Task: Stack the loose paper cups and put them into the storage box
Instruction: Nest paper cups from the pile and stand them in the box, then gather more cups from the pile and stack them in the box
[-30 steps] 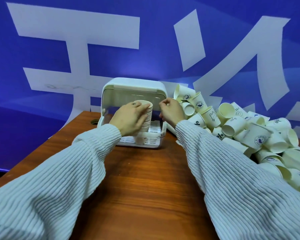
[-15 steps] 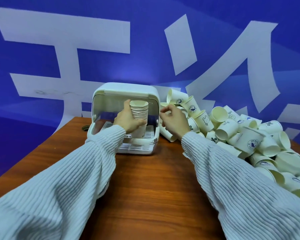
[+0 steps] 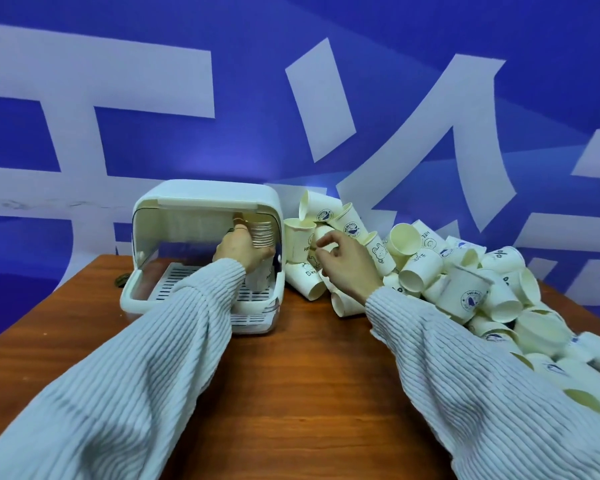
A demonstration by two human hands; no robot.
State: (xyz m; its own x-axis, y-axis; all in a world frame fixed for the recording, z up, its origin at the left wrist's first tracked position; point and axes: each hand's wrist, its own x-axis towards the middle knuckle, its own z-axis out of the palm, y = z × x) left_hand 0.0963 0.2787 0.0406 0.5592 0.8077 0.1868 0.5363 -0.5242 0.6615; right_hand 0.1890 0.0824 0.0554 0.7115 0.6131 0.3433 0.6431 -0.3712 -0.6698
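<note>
Blue backdrop with large white characters is filling the space behind a brown wooden table. Sitting on the table's far left part is a white plastic storage box, its front standing open and a slotted tray showing on its floor. Just to the right of the box, a big heap of loose paper cups is spreading across the table's right side, most lying tilted or on their sides, several printed with small logos. Both arms are reaching forward in ribbed pale sleeves. The left hand is gripping a stack of nested paper cups and holding it upright inside the box, at the right end, over the tray. The right hand is hovering at the near edge of the heap with fingers loosely curled, thumb and forefinger touching the rim of one loose cup; whether it is actually pinching that cup I cannot tell.
</note>
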